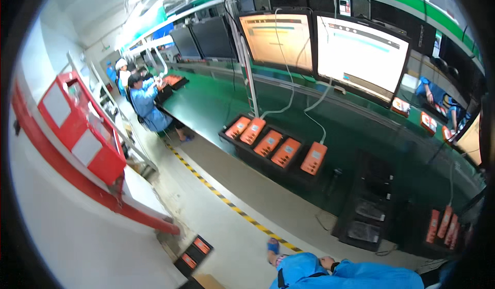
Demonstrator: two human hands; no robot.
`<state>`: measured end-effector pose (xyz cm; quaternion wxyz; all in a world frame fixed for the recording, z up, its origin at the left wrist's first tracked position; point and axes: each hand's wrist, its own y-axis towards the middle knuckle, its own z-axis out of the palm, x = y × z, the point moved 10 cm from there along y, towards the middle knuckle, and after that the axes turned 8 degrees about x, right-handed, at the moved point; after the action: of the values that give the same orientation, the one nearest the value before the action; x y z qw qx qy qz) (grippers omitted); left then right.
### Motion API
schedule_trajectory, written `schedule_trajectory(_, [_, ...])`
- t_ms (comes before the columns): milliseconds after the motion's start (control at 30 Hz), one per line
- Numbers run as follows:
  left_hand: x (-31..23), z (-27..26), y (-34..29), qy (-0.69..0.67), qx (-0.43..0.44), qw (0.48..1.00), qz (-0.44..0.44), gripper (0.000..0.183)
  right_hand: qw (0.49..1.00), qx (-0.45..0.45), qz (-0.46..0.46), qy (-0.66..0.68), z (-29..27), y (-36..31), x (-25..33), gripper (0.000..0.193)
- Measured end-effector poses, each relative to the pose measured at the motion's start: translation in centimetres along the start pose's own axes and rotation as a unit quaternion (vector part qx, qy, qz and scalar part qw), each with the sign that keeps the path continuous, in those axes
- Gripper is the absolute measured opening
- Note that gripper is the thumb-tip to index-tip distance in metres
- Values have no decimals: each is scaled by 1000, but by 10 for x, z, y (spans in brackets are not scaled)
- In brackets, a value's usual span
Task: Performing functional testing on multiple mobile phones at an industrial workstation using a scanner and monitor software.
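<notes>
Orange handheld devices with small screens, five in a row, sit in black moulded trays at the centre of the frame, on a long green conveyor bench. White cables run from two of them up toward the monitors. Two large flat monitors, lit with pale windows, hang above the bench at upper centre and upper right. More orange devices stand on edge in a dark tray at lower right, beside a black stacked rack. At the lower edge, a blue-sleeved arm lies across the frame, and a hand shows just beside its cuff; which hand it is, and whether clenched or loose, cannot be told. It holds nothing visible and lies well apart from the devices. A red and white cabinet fills the left of the frame. Seated workers in blue coats occupy the upper left. A yellow and black floor stripe runs along the bench.
</notes>
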<state>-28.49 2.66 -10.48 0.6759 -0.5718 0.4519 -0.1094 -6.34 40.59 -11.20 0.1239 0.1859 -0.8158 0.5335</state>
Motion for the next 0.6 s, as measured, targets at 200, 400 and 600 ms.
schedule_trajectory(200, [-234, -106, 50, 25, -44, 995, 91, 43, 966, 0, -215, 145, -91, 60, 344, 36])
schedule_trajectory(400, [-363, -159, 111, 58, -42, 990, 124, 52, 884, -31, -376, 276, -213, -21, 530, 28])
schedule_trajectory(600, [-384, -176, 216, 128, 34, 988, 85, 63, 882, -79, -361, 291, -252, -18, 559, 27])
